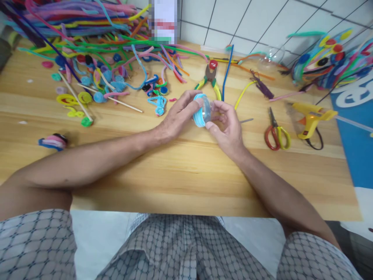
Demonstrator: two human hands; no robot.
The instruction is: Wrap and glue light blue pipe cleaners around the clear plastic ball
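Both hands meet over the middle of the wooden table (175, 175). My left hand (177, 116) and my right hand (227, 124) together grip a small clear plastic dome (205, 109) with a light blue pipe cleaner (198, 116) wound round its rim. The fingers of both hands are curled around it. Part of the dome is hidden behind my fingers.
Heaps of coloured pipe cleaners (87, 23) and coiled discs (84, 97) cover the far left. Pliers (211, 77) lie just beyond my hands. Scissors (276, 134) and a yellow glue gun (311, 118) lie right. Wooden sticks (75, 97) lie left. A pipe-cleaner figure (329, 58) stands far right.
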